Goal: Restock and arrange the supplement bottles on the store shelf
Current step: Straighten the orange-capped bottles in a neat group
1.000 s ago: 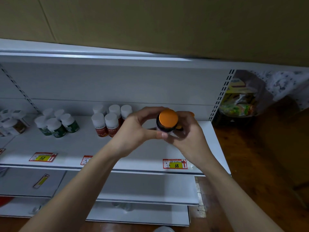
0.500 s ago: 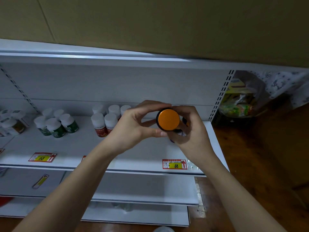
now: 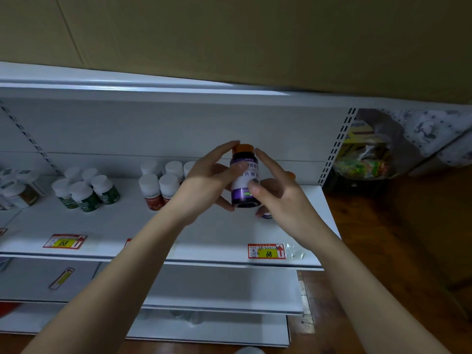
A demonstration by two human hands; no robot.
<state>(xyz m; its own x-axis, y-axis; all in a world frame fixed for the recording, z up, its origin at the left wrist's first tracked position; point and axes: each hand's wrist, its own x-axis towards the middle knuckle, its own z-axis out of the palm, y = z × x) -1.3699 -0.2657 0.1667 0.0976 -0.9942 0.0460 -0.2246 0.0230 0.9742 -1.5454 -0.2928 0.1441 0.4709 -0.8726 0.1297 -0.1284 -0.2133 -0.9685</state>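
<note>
A dark supplement bottle (image 3: 244, 182) with an orange cap and a purple-and-white label is upright above the white shelf (image 3: 204, 238), label towards me. My left hand (image 3: 207, 185) grips it from the left, thumb across the label and fingertips at the cap. My right hand (image 3: 278, 192) holds it from the right, thumb on the label and index finger straight up beside the cap. Behind my right hand a second orange-capped bottle (image 3: 267, 215) shows only at its base and cap; whether that hand holds it is unclear.
White-capped bottles with red labels (image 3: 150, 192) and green labels (image 3: 84, 195) stand in groups to the left, with more bottles (image 3: 18, 192) at the far left. Price tags (image 3: 267, 251) mark the shelf's front edge. A bag of goods (image 3: 362, 159) lies beyond the right upright.
The bottle has been turned from cap-towards-me to upright, so its label now shows. My right index finger has straightened beside the cap.
</note>
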